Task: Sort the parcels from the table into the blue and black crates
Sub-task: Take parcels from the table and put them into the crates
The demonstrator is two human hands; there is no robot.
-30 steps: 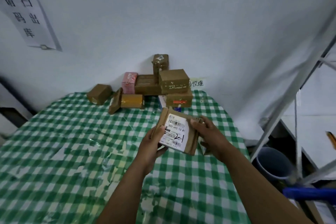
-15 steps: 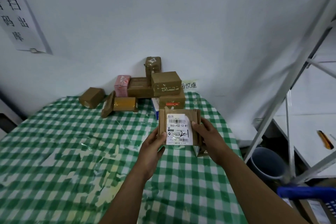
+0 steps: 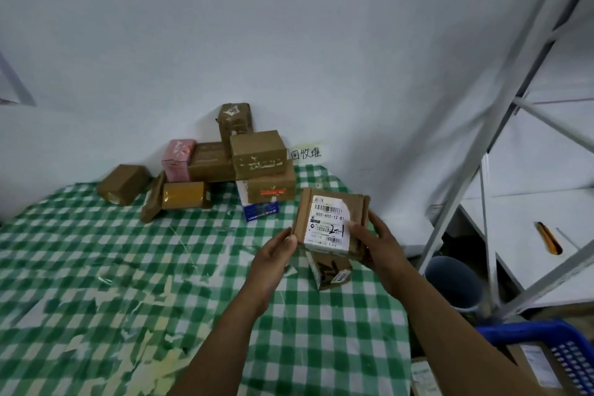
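I hold a flat brown cardboard parcel (image 3: pixel 331 223) with a white shipping label marked "2-1" above the right side of the green checked table (image 3: pixel 128 267). My left hand (image 3: pixel 276 254) grips its left lower edge. My right hand (image 3: pixel 376 243) grips its right side, thumb on the label. Under it a small brown parcel (image 3: pixel 331 272) lies on the table. A heap of parcels (image 3: pixel 257 154) stands against the wall at the back. The blue crate (image 3: pixel 553 350) shows at the lower right, a labelled box inside it. No black crate is in view.
A grey metal shelf frame (image 3: pixel 482 145) stands right of the table, with a dark bucket (image 3: pixel 453 283) below it. A pink box (image 3: pixel 176 159) and a loose brown box (image 3: pixel 122 183) sit at the back left. An orange-black tool (image 3: pixel 549 238) lies on the shelf.
Both hands have carried the labelled parcel to the right, toward the table's right edge. The view has swung right, bringing the blue crate further into sight.
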